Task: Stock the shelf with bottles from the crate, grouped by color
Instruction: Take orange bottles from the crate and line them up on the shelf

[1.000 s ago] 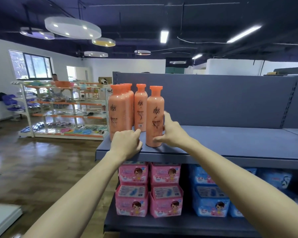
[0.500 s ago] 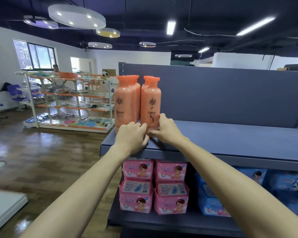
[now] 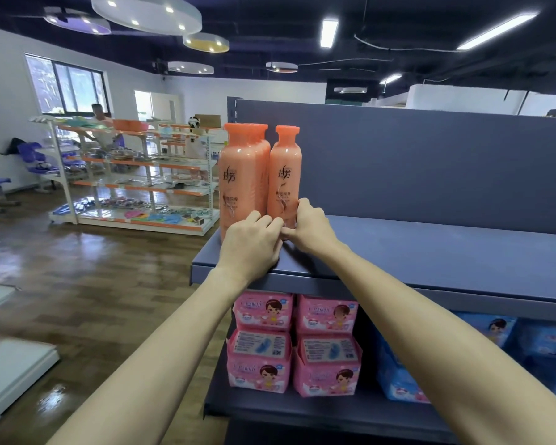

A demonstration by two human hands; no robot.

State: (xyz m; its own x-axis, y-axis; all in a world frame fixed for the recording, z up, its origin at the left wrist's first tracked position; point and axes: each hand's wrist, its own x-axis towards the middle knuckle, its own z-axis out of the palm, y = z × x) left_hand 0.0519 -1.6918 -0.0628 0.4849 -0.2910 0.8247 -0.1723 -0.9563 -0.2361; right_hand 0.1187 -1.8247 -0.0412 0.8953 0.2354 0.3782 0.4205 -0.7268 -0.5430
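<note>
Several orange bottles stand at the left end of the grey top shelf (image 3: 430, 252). A front-to-back row (image 3: 238, 178) stands on the left, and one bottle (image 3: 284, 175) stands upright just to its right. My right hand (image 3: 310, 226) grips the base of this right bottle from the right side. My left hand (image 3: 251, 244) has curled fingers against the same base from the left, and it hides the foot of the row's front bottle. The crate is out of view.
The top shelf stretches bare to the right, with a grey back panel (image 3: 430, 162) behind. Pink packs (image 3: 292, 342) and blue packs (image 3: 495, 342) fill the shelf below. Another rack (image 3: 135, 175) and a person (image 3: 100, 118) are far left across the wooden floor.
The right bottle has been slid left, close beside the row. My left hand moved from the shelf edge to that bottle's base, and my right hand dropped from its side to its base.
</note>
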